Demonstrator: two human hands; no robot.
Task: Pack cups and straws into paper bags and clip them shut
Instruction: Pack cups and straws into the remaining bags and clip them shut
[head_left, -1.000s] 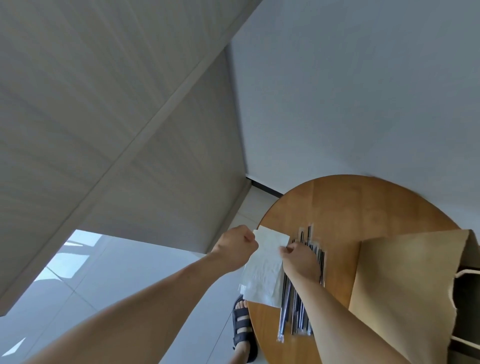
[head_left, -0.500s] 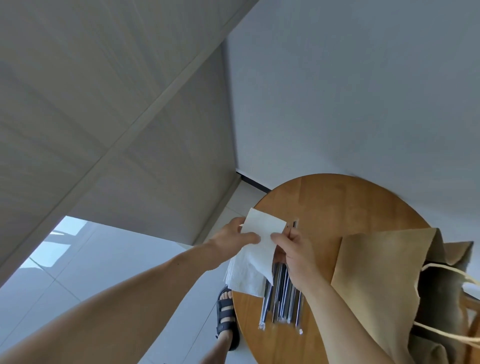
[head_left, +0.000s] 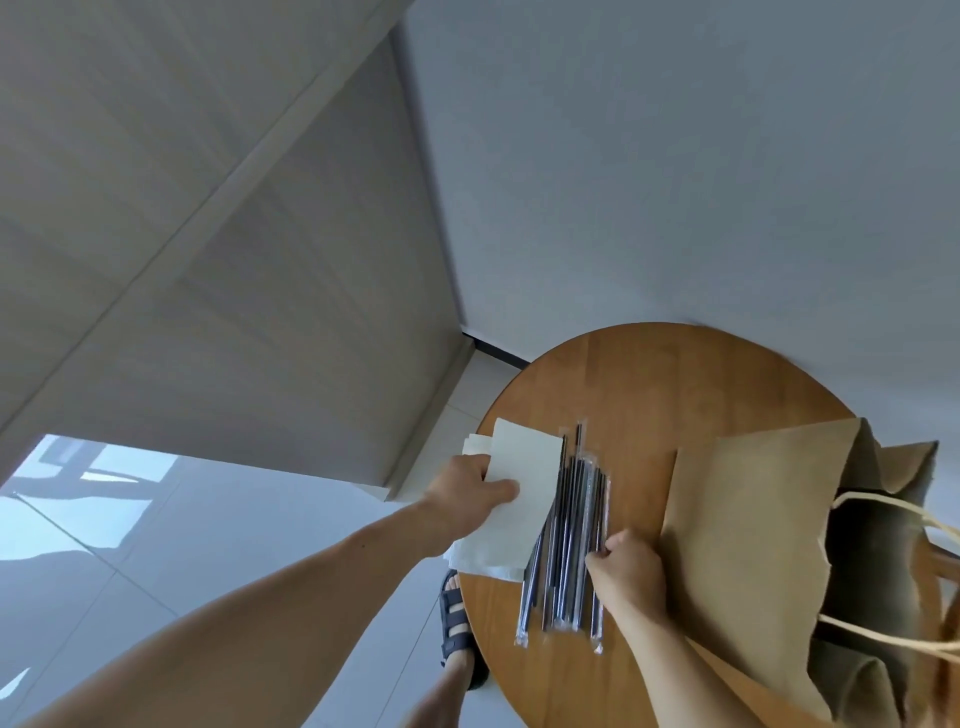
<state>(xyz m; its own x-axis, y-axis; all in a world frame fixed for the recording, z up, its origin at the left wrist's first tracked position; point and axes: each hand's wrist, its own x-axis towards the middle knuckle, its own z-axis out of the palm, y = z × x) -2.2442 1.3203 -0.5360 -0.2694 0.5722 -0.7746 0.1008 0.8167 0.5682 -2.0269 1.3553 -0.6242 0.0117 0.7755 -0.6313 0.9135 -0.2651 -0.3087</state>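
Several black straws (head_left: 569, 540) in clear wrappers lie in a row on the round wooden table (head_left: 665, 384). My right hand (head_left: 626, 571) pinches one straw at the right side of the row. My left hand (head_left: 467, 493) grips a white napkin (head_left: 519, 493) from a small stack at the table's left edge, thumb on top. A brown paper bag (head_left: 748, 545) with rope handles stands open at the right, just beside my right hand. No cups show.
The table stands close to a grey wall (head_left: 675, 156) and a pale wood panel (head_left: 208, 234). A sandalled foot (head_left: 457, 623) is on the tiled floor under the table's left edge.
My right hand let go of the napkin and moved down and right onto the straws. My left hand still holds the napkin. The camera shifted, showing more of the bag.
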